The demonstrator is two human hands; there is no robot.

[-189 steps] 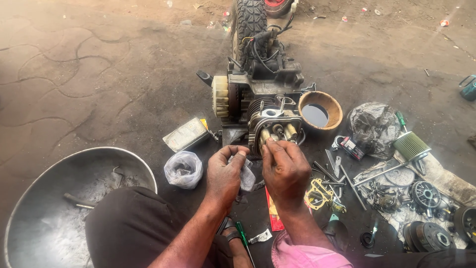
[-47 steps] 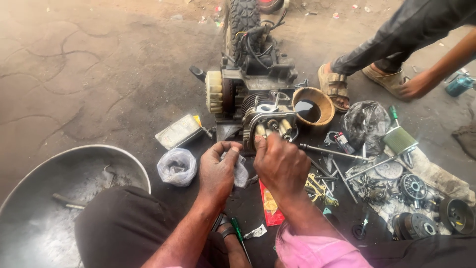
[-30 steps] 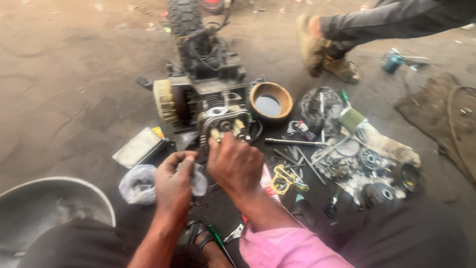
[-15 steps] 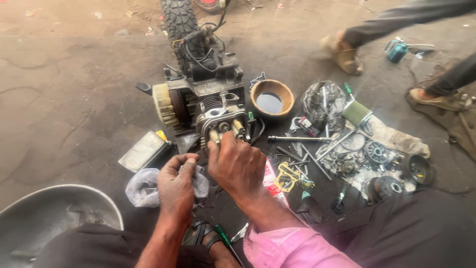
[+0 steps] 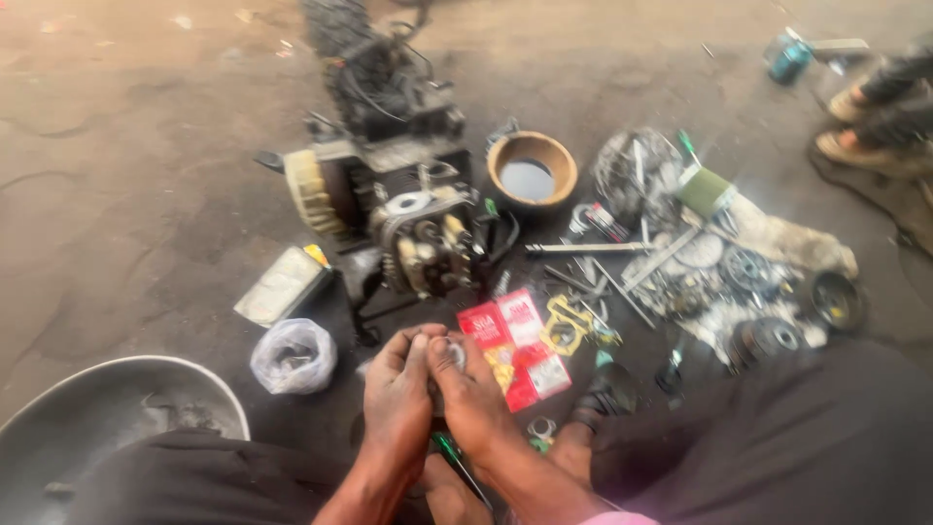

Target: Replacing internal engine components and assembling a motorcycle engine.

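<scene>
Left hand (image 5: 400, 389): low in the near centre, fingers curled inward, fingertips pressed against those of the right hand.
Right hand (image 5: 473, 389): just beside the left, thumb and fingers closed with it around a small pale part (image 5: 455, 356) (mostly hidden; its shape and long axis cannot be told).
Engine (image 5: 413, 228): on the ground just beyond the hands, its long axis running far to near, its open head with pale metal pieces facing the person, and a cream fan wheel (image 5: 304, 190) on its left side.
Near edge: a green-handled screwdriver (image 5: 457, 469) lies under the wrists, slanting near-right.
Right of the hands: a red packet (image 5: 515, 345) touching a yellow gasket (image 5: 564, 324), then a spread of gears and rods (image 5: 719, 277) well out to the right.
Left of the hands: a knotted plastic bag (image 5: 293, 355), and a big metal basin (image 5: 107, 428) at the near-left corner.
Open room: bare ground on the far left; the strip between hands and engine is narrow.
Far right: another person's sandalled feet (image 5: 860, 126).
Change: half a second ago the hands were up at the engine head; they now sit nearer the person, off the engine, closed together.
</scene>
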